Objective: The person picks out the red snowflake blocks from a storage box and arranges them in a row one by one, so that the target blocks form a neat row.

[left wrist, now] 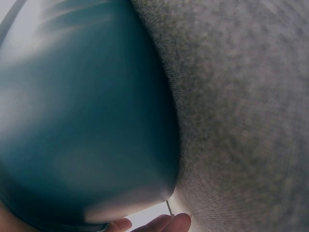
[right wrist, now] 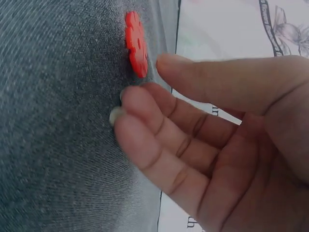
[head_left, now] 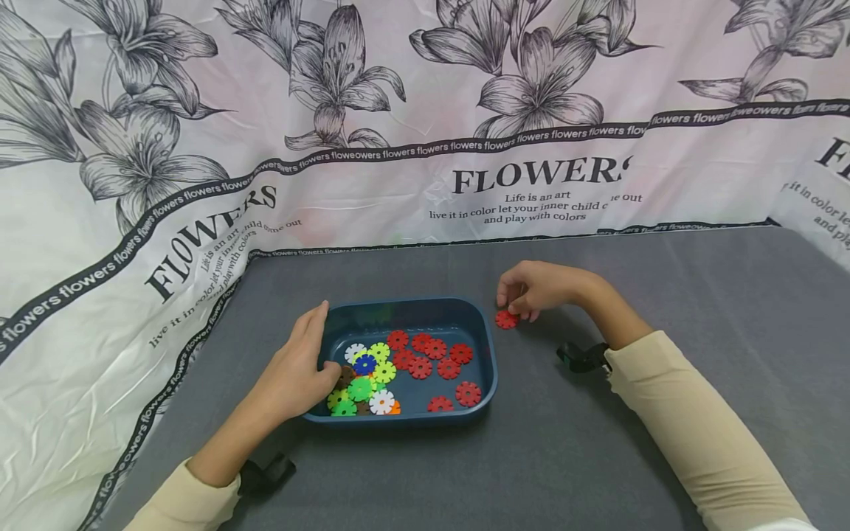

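Note:
My left hand (head_left: 299, 372) grips the left end of a dark blue tray (head_left: 425, 420), its thumb over the rim and its fingers along the outside. In the left wrist view the tray's outer wall (left wrist: 96, 116) fills much of the picture, with fingertips (left wrist: 178, 223) at its bottom edge. Just beyond the tray's right side, a red notched disc (head_left: 507, 319) lies on the grey cloth. My right hand (head_left: 541, 287) hovers right over it, fingers loosely bent. Seen from the right wrist, a gap separates the thumb tip (right wrist: 169, 63) from the disc (right wrist: 136, 44).
Several red discs (head_left: 420, 367) lie in the tray's middle and right. Its left part holds a mixed pile with lime, green (head_left: 361, 389), white (head_left: 381, 402), blue (head_left: 364, 364), brown and orange discs. A flower-printed sheet (head_left: 372, 192) rises behind the grey cloth (head_left: 531, 457).

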A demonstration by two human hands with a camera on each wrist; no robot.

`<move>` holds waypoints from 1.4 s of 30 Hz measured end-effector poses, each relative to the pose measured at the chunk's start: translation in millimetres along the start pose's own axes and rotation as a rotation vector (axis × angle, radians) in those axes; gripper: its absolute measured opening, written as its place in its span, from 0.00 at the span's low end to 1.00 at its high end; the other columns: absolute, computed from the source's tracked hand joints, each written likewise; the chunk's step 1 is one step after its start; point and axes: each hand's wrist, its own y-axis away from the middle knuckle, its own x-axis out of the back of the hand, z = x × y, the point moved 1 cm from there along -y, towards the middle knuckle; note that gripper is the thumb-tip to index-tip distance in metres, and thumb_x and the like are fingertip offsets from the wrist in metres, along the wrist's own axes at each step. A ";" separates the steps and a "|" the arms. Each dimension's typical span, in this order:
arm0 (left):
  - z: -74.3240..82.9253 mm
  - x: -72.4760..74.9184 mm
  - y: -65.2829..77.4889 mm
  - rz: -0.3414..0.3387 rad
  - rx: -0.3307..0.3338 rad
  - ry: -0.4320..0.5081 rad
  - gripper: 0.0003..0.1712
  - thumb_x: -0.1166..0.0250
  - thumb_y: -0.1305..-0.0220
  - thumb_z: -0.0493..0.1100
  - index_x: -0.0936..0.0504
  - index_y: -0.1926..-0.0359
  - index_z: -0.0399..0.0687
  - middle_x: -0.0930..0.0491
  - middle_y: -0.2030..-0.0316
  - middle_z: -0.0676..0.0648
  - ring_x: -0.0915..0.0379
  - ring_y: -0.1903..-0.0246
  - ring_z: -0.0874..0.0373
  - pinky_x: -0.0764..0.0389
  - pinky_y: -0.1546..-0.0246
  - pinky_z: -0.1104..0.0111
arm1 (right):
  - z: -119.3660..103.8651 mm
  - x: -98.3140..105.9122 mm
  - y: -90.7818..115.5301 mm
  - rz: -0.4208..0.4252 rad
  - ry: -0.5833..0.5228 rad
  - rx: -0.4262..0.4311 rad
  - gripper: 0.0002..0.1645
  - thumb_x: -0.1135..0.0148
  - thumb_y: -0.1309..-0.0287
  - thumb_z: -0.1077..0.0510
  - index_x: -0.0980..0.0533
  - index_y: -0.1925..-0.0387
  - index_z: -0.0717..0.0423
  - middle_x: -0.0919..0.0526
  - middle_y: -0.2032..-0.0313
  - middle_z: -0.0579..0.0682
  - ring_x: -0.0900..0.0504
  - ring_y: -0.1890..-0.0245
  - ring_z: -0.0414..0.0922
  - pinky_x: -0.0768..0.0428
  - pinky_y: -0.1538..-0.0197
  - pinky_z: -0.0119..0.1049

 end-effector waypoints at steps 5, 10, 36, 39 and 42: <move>-0.2 0.3 0.0 -0.003 0.004 0.001 0.51 0.44 0.37 0.36 0.62 0.20 0.44 0.57 0.24 0.35 0.39 0.82 0.57 0.35 0.79 0.62 | -0.7 -0.9 -0.2 -0.003 0.047 0.009 0.08 0.36 0.41 0.67 0.21 0.59 0.61 0.20 0.70 0.50 0.21 0.73 0.47 0.19 0.67 0.43; -0.2 0.1 0.3 -0.005 0.003 0.007 0.51 0.44 0.37 0.36 0.62 0.20 0.44 0.58 0.23 0.36 0.41 0.83 0.57 0.35 0.80 0.62 | -2.6 -5.0 -3.8 0.015 0.109 0.024 0.08 0.31 0.44 0.64 0.21 0.62 0.58 0.21 0.73 0.49 0.24 0.74 0.45 0.22 0.72 0.39; -0.5 -0.6 -0.3 -0.001 0.005 -0.015 0.51 0.43 0.38 0.36 0.62 0.20 0.43 0.57 0.24 0.35 0.36 0.79 0.56 0.35 0.78 0.61 | -26.2 2.8 6.8 0.160 0.221 0.108 0.03 0.34 0.39 0.62 0.20 0.63 0.54 0.20 0.71 0.45 0.24 0.70 0.44 0.24 0.65 0.42; 0.0 -0.3 0.1 0.001 0.006 -0.018 0.51 0.43 0.38 0.37 0.62 0.20 0.43 0.57 0.24 0.35 0.35 0.78 0.56 0.35 0.78 0.62 | -42.2 2.5 10.7 0.274 0.267 0.206 0.02 0.35 0.38 0.63 0.19 0.64 0.54 0.21 0.71 0.43 0.24 0.71 0.43 0.24 0.64 0.42; 0.5 -0.2 0.3 0.003 0.000 -0.016 0.51 0.43 0.38 0.37 0.61 0.20 0.43 0.56 0.24 0.35 0.33 0.76 0.55 0.34 0.77 0.61 | -61.3 -4.4 11.9 0.371 0.320 0.324 0.05 0.35 0.40 0.66 0.19 0.66 0.54 0.21 0.70 0.42 0.24 0.71 0.40 0.23 0.64 0.41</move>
